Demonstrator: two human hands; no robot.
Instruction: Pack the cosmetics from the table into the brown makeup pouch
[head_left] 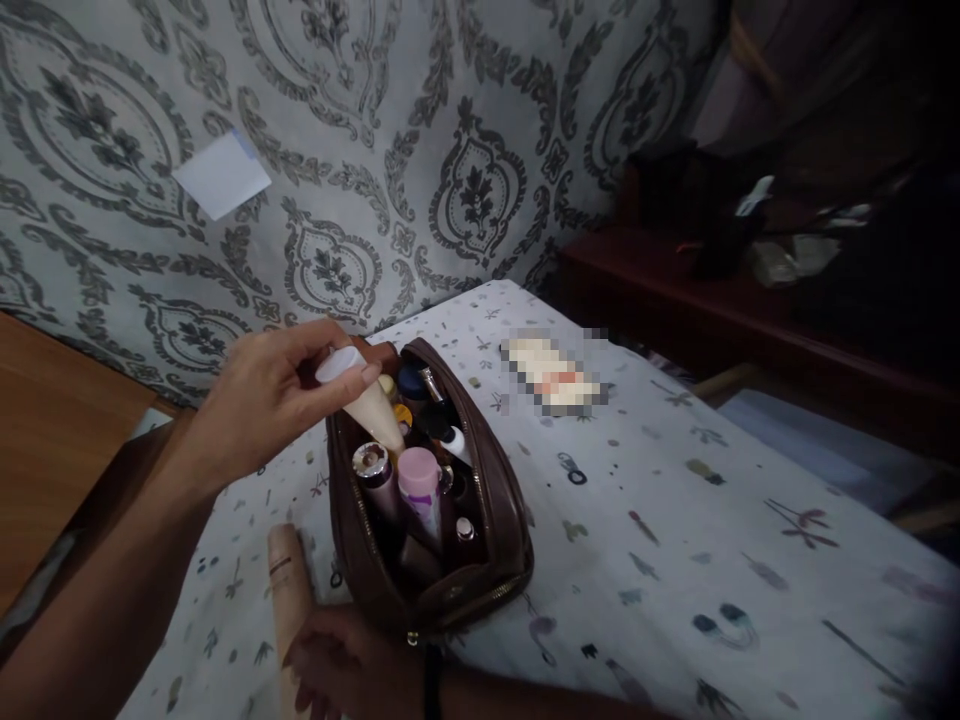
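My left hand (289, 390) is closed around the white-capped end of a cream-coloured squeeze tube (375, 415), whose body slants down into the open brown toiletry bag (510, 500). Inside the bag stand a pink-capped bottle (420, 475), a tube with a shiny round cap (373, 465), a dark blue cap (411, 382) and several other small cosmetics. Left of the bag, a long beige tube (283, 570) lies on the patterned cloth. My right hand (349, 665), with a dark band at its wrist, curls its fingers over the lower part of that tube.
The white printed cloth (637, 540) covers the surface under the bag. A pixelated cream-coloured item (555, 378) lies to the bag's right. Patterned wallpaper rises behind, with a white paper (223, 175) on it. A dark red ledge (622, 270) holds clutter at the right.
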